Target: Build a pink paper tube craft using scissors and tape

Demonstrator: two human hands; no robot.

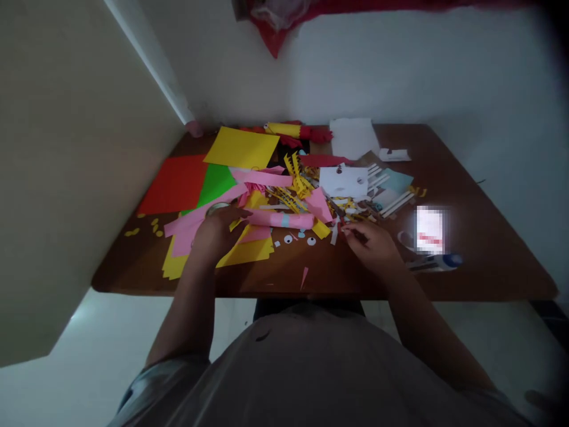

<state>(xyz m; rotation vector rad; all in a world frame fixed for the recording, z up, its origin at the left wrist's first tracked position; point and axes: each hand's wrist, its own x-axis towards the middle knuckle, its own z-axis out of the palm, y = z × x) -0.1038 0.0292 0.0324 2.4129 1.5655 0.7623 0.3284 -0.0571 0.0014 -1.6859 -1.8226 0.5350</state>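
Observation:
A pink paper tube [297, 221] with a pale blue band lies at the middle of the table. My left hand [216, 234] is over its left end, thumb and fingers closing there; the palm hides part of the pink paper strips [180, 245] underneath. A round, ring-like object [217, 207] shows just behind this hand. Fingers pinched together, my right hand [373, 243] holds a small red-handled tool [342, 226] whose exact kind is unclear. Two paper eyes [288, 239] lie between my hands, in front of the tube.
Yellow sheets [244, 254] are under the tube; red [175, 184], green [215, 185] and yellow card [242, 148] lie at the left. Paper scraps [351, 207] and a white sheet with holes [343, 181] are behind. A yellow-and-red paper figure [293, 131] rests at the back. A blue-capped item [450, 261] lies right.

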